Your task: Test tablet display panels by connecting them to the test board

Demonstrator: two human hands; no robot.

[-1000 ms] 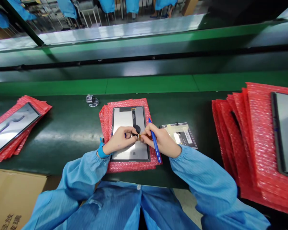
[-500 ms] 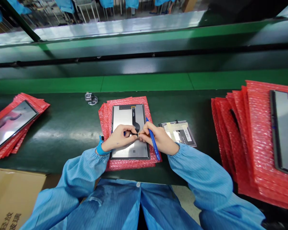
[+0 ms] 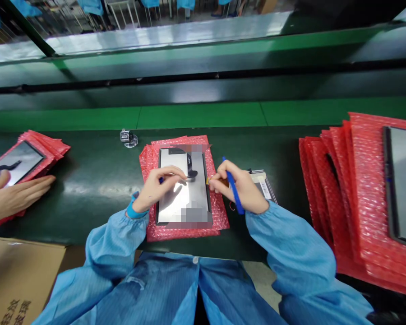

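A grey display panel point(image 3: 184, 198) lies face down on a stack of red bubble-wrap sheets point(image 3: 219, 212) in front of me. My left hand point(image 3: 159, 187) rests on the panel with its fingertips pressing the black flex cable point(image 3: 191, 171). My right hand point(image 3: 240, 187) holds a blue pen-like tool point(image 3: 234, 192) and pinches a small yellowish strip point(image 3: 212, 180) at the panel's right edge. Under my right hand lies a small board with labels point(image 3: 265, 187).
A large pile of red bubble wrap point(image 3: 341, 189) with a dark panel point(image 3: 404, 185) lies at the right. Another wrapped panel point(image 3: 20, 158) is at the left, where another person's hand point(image 3: 15, 196) reaches. A small metal clip point(image 3: 127, 137) sits on the green belt. A cardboard box point(image 3: 16, 280) stands lower left.
My right hand has pulled away to the right from the flex cable with the small strip. Another person's hand has appeared at the left by the wrapped panel.
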